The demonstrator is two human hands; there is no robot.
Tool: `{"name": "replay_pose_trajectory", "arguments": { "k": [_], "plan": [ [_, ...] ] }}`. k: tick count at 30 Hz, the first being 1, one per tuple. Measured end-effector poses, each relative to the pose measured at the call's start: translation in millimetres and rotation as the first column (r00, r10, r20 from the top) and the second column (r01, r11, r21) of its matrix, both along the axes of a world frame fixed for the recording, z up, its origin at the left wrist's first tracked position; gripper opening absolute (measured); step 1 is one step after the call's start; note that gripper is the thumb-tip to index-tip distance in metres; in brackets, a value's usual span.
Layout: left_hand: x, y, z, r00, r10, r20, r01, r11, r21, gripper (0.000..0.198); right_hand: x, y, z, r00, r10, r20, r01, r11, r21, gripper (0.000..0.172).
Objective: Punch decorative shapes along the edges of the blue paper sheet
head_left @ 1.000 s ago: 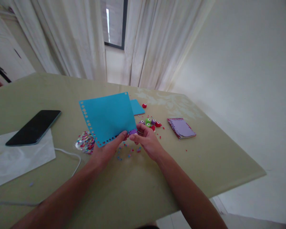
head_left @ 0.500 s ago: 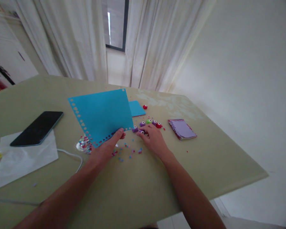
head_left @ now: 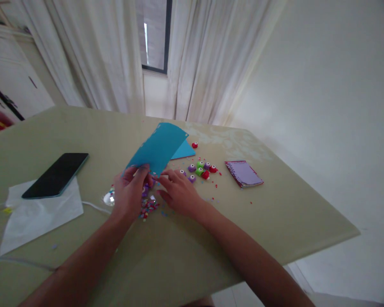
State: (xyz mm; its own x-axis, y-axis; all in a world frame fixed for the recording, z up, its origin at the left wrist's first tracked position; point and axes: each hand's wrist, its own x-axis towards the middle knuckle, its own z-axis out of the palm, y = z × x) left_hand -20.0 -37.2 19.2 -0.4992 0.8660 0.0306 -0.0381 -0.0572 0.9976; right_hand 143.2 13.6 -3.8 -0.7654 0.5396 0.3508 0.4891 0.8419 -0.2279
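Observation:
My left hand (head_left: 130,189) pinches the lower edge of a blue sheet of paper (head_left: 160,147), which slants up and away with small cut-outs along its edges. My right hand (head_left: 181,192) is curled at the sheet's lower right corner; what its fingertips hold is hard to make out. Under the hands are purple pieces (head_left: 144,191), partly hidden, that look like craft punches. Right of my fingers stand several small purple, green and red craft punches (head_left: 199,171) with eye-like tops. Colourful paper confetti (head_left: 149,206) lies in a heap below my hands.
A second blue sheet (head_left: 184,150) lies behind, with a red punch (head_left: 195,145) beside it. A purple-topped paper stack (head_left: 244,174) lies right. At left, a phone (head_left: 56,175) rests on white paper (head_left: 41,217), near a white cable (head_left: 96,207) and a clear shiny piece (head_left: 109,198).
My right hand has left the punches and moved left to the blue sheet's lower corner. My left hand has drawn back slightly, and the sheet has turned and bent. More punches and confetti show.

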Motion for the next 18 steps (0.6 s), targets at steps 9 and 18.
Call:
{"name": "replay_pose_trajectory", "arguments": {
  "k": [9,18],
  "plan": [
    [10,4,-8.9,0.958,-0.077,0.277,0.035,0.988,0.154,0.029,2,-8,0.9,0.991,-0.094,0.093,0.106,0.985,-0.133,0.023],
    [12,2,-6.8,0.992,-0.073,0.105,0.064,0.994,0.091,0.032,28,6,5.3,0.729,-0.456,-0.510,-0.086,0.679,-0.729,0.028]
  ]
}}
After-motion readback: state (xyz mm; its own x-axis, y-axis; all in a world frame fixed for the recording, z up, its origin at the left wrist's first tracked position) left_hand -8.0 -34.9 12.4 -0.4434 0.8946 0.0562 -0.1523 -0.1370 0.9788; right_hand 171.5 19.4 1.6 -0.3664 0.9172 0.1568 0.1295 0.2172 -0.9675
